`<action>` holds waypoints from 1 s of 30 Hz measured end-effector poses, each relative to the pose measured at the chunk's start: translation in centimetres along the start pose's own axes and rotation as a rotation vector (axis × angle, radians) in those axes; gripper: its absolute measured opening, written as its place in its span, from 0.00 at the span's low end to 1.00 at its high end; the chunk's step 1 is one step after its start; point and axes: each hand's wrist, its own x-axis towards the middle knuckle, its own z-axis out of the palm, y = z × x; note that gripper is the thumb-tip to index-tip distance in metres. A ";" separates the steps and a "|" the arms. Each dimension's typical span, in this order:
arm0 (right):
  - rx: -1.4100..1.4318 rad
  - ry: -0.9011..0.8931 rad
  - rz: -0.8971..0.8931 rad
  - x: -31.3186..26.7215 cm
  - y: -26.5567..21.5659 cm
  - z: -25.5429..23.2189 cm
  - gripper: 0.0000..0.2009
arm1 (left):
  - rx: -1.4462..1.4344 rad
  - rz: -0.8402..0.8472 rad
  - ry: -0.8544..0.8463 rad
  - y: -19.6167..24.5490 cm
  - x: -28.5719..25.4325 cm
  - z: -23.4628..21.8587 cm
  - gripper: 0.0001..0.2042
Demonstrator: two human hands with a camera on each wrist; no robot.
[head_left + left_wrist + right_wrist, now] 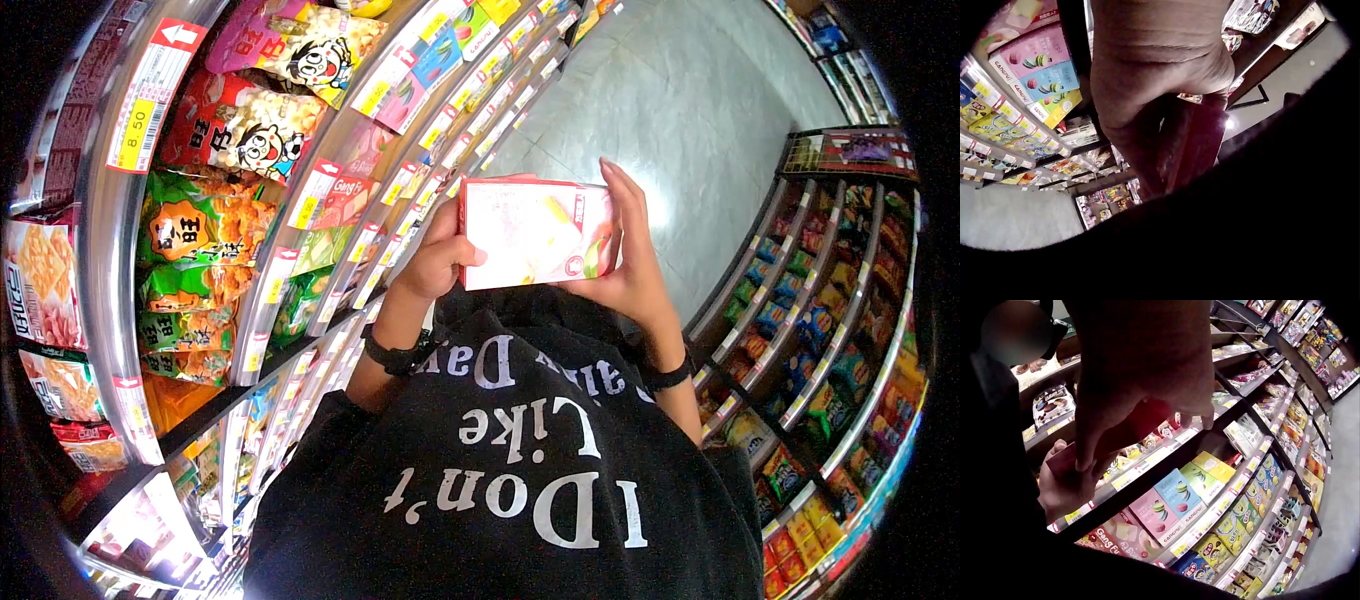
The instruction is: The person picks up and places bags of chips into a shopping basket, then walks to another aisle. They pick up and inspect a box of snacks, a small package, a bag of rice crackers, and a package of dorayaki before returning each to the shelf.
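Box gripped between both hands | head view: bright, printed | left wrist view: dark red

Your snack carton is rectangular, white with red edges and pink-and-green printing; it's held up in front of you, glare washing out part of its broad face.
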 end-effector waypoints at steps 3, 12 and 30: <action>0.063 -0.045 -0.005 -0.3 0.3 -0.2 0.56 | -0.030 0.019 -0.035 0.0 -0.3 -0.2 0.43; 0.018 0.124 0.006 -0.8 1.5 1.0 0.56 | 0.419 0.126 0.307 -0.3 0.0 0.6 0.25; -0.017 0.007 0.196 -0.9 1.0 0.9 0.40 | 1.475 0.244 0.674 2.7 -3.5 -5.2 0.21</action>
